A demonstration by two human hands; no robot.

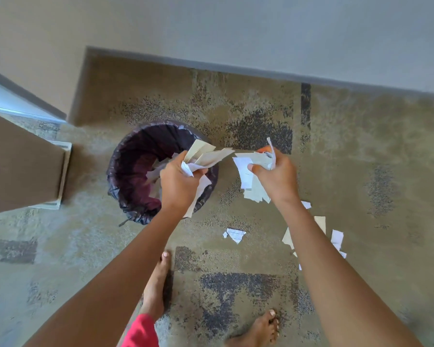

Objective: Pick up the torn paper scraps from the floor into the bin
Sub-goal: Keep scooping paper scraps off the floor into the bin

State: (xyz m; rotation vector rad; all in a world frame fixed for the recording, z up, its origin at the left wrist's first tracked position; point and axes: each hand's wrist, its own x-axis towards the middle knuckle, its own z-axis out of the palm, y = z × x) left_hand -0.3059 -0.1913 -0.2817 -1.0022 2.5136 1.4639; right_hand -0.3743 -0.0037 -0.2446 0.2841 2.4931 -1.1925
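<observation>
A round bin (125, 166) lined with a dark bag stands on the carpet, with some paper inside. My left hand (177, 182) is over its right rim, shut on a bunch of torn paper scraps (208, 155). My right hand (277, 175) is just right of the bin, above the floor, shut on another bunch of scraps (246, 171). More torn scraps lie on the carpet: one white piece (235, 234) between my arms and several (336, 239) partly hidden behind my right forearm.
A brown cabinet or box (20, 169) stands left of the bin. The wall and baseboard (236, 66) run behind it. My bare feet (157, 286) are on the patterned carpet at the bottom, the right foot (261, 329) further right.
</observation>
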